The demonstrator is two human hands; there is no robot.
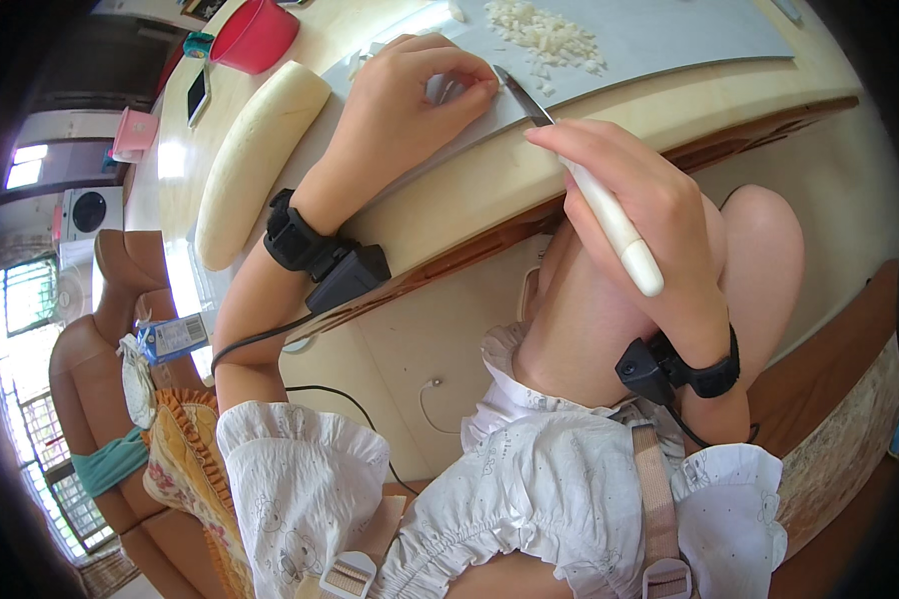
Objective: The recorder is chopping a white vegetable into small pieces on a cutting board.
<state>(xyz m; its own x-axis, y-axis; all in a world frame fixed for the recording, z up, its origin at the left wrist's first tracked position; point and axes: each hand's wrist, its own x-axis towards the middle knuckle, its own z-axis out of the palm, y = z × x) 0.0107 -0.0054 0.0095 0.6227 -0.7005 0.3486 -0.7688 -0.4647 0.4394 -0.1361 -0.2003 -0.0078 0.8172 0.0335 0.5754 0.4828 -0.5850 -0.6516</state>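
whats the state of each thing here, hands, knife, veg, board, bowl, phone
left hand: curled, pressing a small white piece onto the board
right hand: closed around the knife handle
knife: held, blade tip down beside the left fingers
cutting board: flat on the table, in use
diced white pieces: chopped, piled on the board
long pale vegetable: peeled, whole, lying beside the board
red bowl: upright
phone: lying flat

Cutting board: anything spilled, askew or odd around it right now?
A few white diced bits lie strewn apart from the main pile on the grey cutting board. The long peeled white vegetable lies off the board on the table. Nothing looks damaged.
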